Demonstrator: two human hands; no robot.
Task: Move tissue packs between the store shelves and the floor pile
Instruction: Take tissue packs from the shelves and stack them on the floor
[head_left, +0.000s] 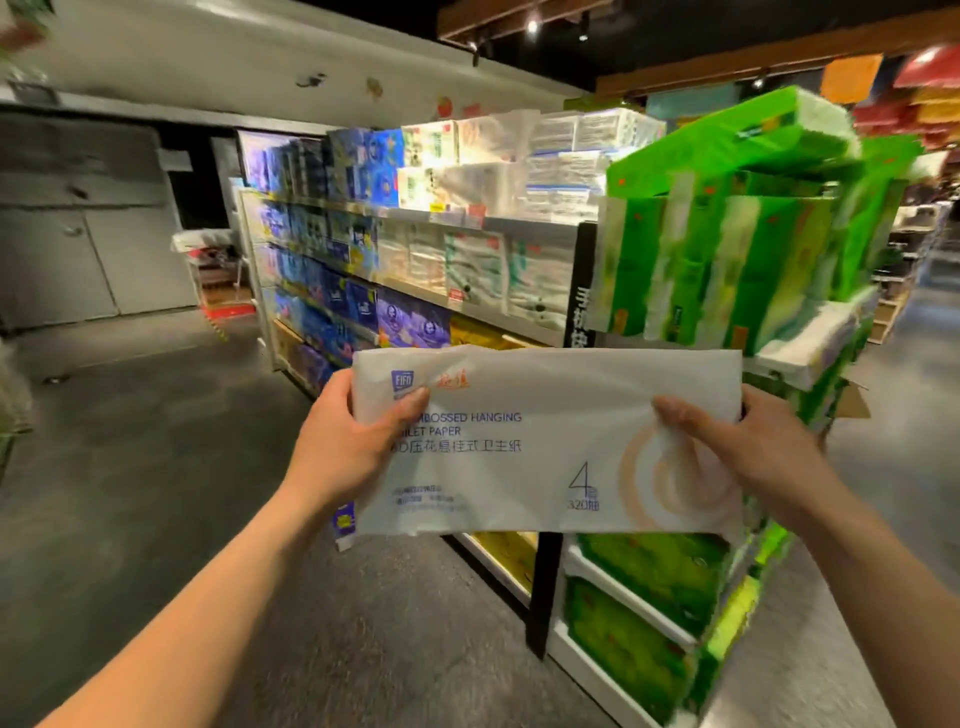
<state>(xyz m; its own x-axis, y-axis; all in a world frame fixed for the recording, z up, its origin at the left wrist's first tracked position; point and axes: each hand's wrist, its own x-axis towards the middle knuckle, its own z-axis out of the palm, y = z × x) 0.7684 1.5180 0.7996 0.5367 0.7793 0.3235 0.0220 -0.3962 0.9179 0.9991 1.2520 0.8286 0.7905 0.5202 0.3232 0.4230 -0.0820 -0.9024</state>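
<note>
- At the far left of the room, grey panelled doors (78, 223) stand behind a dark grey floor (156, 441); a small cart or basket stand (208, 260) sits by the doors, too blurred to read.
- The left hand (353, 441) is closed on the left end of a white tissue pack (550, 441), thumb on the printed front, the other fingers hidden behind.
- The pack is held level in the air in front of the shelving, clear of shelf and floor; its front reads "HANGING" and "PAPER" with a large 4.
- Behind it, a long shelf unit (467, 223) carries blue packs (337, 171) toward its left end and white packs (519, 156) toward its right end.
- The right hand (748, 447) grips the pack's right end, thumb across the front, fingers curled behind.
- At the right, green packs (727, 234) crowd an end display (623, 587), stacked from its top shelf down to its bottom edge near the floor.
</note>
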